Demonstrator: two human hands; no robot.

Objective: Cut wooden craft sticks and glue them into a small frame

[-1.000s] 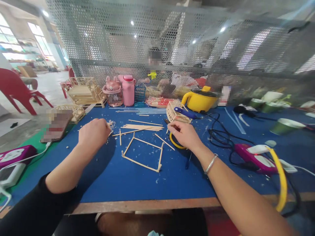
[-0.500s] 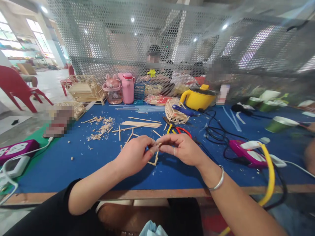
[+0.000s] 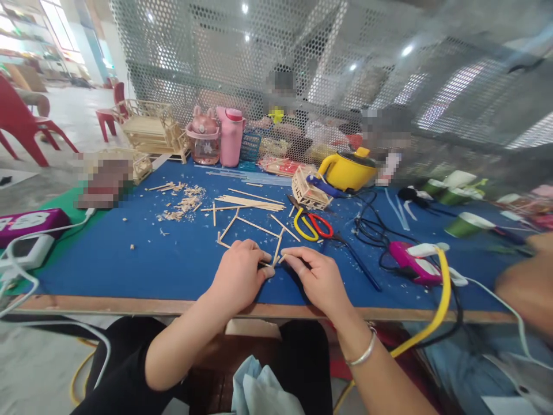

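A frame of thin wooden sticks (image 3: 258,226) lies on the blue tabletop in front of me, with short stubs standing at some corners. My left hand (image 3: 242,274) is closed at the frame's near edge, thumb and forefinger pinching a stick by the right corner. Just across from it, my right hand (image 3: 318,278) pinches a tiny piece of wooden stick (image 3: 283,259) beside that same corner. The fingers partly cover the near side of the frame. Scissors (image 3: 314,225) with yellow and red handles rest beyond my right hand.
Loose sticks (image 3: 248,202) and wood scraps (image 3: 188,202) lie farther back. A blue-handled tool (image 3: 322,185) leans on a small wooden lattice box (image 3: 302,187). Behind are a yellow pot (image 3: 352,171) and pink bottle (image 3: 231,138). Cables (image 3: 367,225) run right, near another person's arm (image 3: 525,276).
My hands have lowered toward the tabletop and moved slightly apart at the fingertips. More of the stick frame now shows. The camera view has tilted and shifted.
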